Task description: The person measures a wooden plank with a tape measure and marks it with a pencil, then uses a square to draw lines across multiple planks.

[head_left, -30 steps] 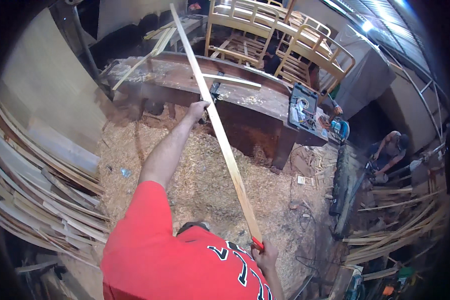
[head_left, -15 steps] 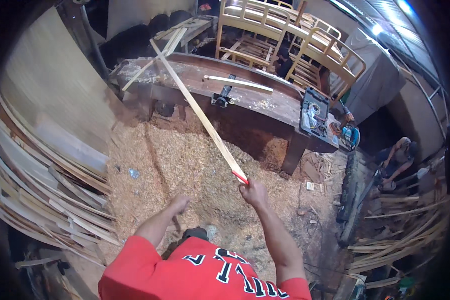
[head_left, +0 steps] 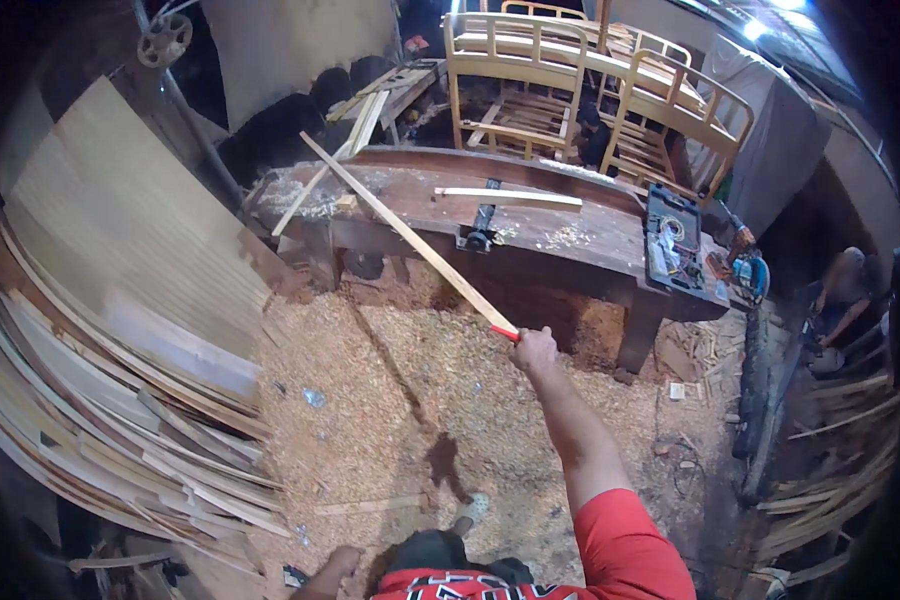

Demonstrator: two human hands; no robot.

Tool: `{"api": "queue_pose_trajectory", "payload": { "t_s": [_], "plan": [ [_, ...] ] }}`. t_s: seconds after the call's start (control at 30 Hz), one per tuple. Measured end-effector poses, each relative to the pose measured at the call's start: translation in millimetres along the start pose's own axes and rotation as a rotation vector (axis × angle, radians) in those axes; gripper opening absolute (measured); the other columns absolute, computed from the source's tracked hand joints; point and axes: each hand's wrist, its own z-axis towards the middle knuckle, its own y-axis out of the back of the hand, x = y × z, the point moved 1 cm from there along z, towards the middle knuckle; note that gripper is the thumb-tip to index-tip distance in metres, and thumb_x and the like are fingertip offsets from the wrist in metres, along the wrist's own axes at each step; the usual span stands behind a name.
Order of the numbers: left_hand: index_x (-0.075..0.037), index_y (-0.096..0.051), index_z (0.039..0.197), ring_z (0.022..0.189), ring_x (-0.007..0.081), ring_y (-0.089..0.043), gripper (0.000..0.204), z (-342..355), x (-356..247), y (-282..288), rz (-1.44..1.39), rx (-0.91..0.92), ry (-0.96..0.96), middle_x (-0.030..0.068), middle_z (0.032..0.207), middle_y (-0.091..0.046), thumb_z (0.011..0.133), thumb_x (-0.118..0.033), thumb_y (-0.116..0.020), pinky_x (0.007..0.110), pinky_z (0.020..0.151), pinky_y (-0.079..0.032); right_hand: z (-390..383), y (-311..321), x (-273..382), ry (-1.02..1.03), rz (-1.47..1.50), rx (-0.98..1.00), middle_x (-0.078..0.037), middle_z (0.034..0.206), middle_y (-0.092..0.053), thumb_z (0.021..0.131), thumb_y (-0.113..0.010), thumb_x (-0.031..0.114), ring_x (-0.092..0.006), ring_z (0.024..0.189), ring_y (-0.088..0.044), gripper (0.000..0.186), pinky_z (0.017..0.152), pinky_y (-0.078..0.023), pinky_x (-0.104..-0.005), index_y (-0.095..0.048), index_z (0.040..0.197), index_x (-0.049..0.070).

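Ahead-left of right hand [head_left: 536, 349] | long wooden strip [head_left: 410, 236] | hand clamped on near end

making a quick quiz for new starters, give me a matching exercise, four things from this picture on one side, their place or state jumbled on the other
Things
1. long wooden strip
2. tool case
3. wooden bed frames
4. pale clog

Places and states
A. on the wood shavings
B. one end in the right grip
C. behind the workbench
D. lying open near the workbench's right end

Pairs: 1-B, 2-D, 3-C, 4-A
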Motion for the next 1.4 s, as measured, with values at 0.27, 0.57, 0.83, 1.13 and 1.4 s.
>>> {"api": "queue_pose_trajectory", "payload": {
  "t_s": [0.27,0.57,0.83,1.13,1.4],
  "plan": [
    [-0.015,-0.073,0.11,0.076,0.0318,-0.072,0.033,-34,1,-25,-0.046,-0.002,-0.132,0.0142,0.092,-0.075,0.099,-0.027,-0.044,0.045,0.068,-0.058,33,-26,3,-0.136,0.051,-0.172,-0.018,0.108,-0.062,0.079,-0.071,0.017,-0.0381,0.105,-0.061,0.036,0.084,-0.053,-0.0517,-0.06,0.111,0.003],
    [-0.004,-0.074,0.098,0.059,0.0226,-0.064,0.023,7,-57,26,0.27,0.252,-0.172,0.0116,0.077,-0.07,0.098,-0.014,-0.054,0.038,0.055,-0.052,-309,-60,-56,-0.51,0.335,0.356,-0.022,0.105,-0.071,0.079,-0.067,0.03,-0.0406,0.097,-0.069,0.039,0.086,-0.054,-0.0522,-0.071,0.112,0.011],
    [-0.009,-0.062,0.076,0.049,0.0263,-0.057,0.024,64,-232,142,-0.128,0.206,-0.108,0.0093,0.063,-0.058,0.091,-0.023,-0.052,0.045,0.045,-0.048,-662,-20,-167,-1.126,0.289,0.692,-0.022,0.11,-0.073,0.083,-0.058,0.04,-0.0373,0.102,-0.072,0.047,0.091,-0.055,-0.048,-0.076,0.109,0.004],
    [-0.009,-0.059,0.086,0.053,0.0269,-0.058,0.019,68,-504,55,0.285,0.283,-0.279,0.0102,0.069,-0.057,0.087,-0.027,-0.055,0.044,0.048,-0.05,-741,-17,-184,-1.398,0.512,0.327,-0.019,0.096,-0.075,0.083,-0.06,0.044,-0.0349,0.092,-0.073,0.045,0.084,-0.055,-0.0467,-0.077,0.105,0.009],
    [-0.005,-0.063,0.099,0.059,0.021,-0.063,0.023,-35,-647,-137,0.537,0.324,-0.548,0.0081,0.078,-0.062,0.089,-0.025,-0.059,0.036,0.048,-0.052,-774,-28,-270,-1.628,0.702,0.168,-0.019,0.106,-0.074,0.083,-0.067,0.045,-0.0347,0.104,-0.071,0.043,0.09,-0.055,-0.0449,-0.075,0.107,0.01]
  ]
}}
